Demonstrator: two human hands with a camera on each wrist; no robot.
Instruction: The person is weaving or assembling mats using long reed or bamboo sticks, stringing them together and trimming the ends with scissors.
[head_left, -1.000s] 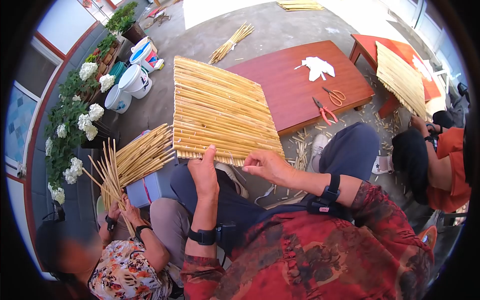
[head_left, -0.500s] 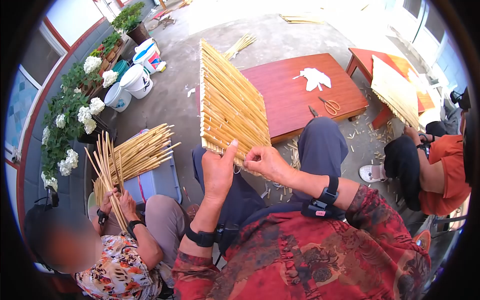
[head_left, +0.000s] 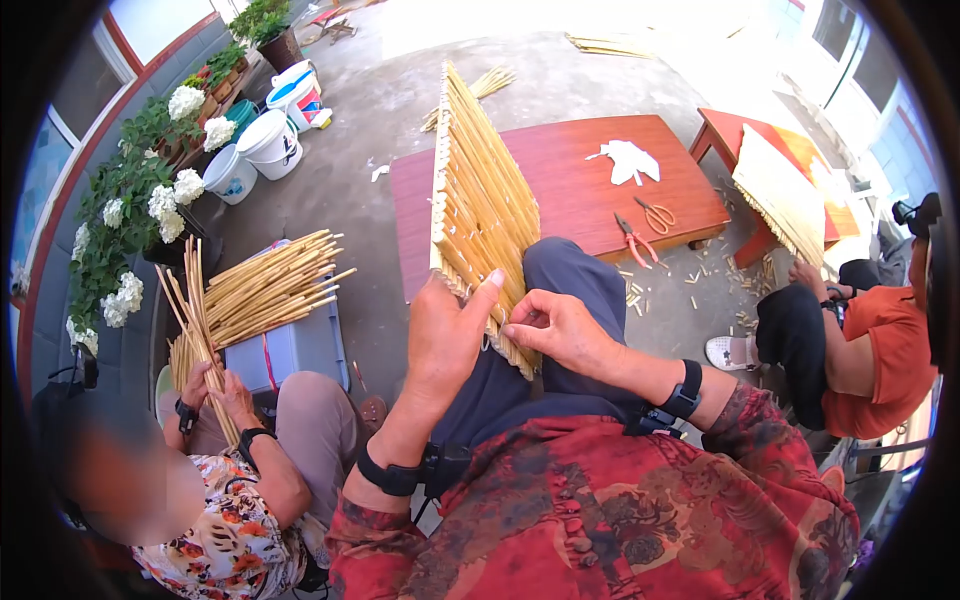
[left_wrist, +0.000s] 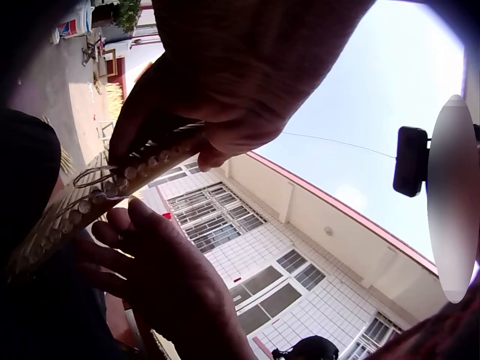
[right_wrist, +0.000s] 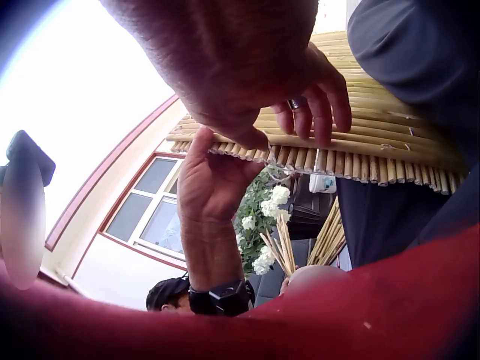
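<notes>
A mat of thin yellow stalks stands steeply tilted over the lap, its lower edge nearest the body. My left hand grips that edge, thumb along the near face. At the same edge, my right hand pinches a thin white string with thumb and forefinger, the other fingers loosely bent. A loop of string hangs by the cut stalk ends in the left wrist view. From the right wrist view, the row of round stalk ends lies beside both hands.
A red table ahead bears a white cutout, pliers and scissors. At left, a seated person holds stalks near a grey bin; another sits at right. Stalk scraps litter the floor.
The mat has turned from facing the camera to nearly edge-on, shifting right. Both hands moved with it and stayed at its lower edge.
</notes>
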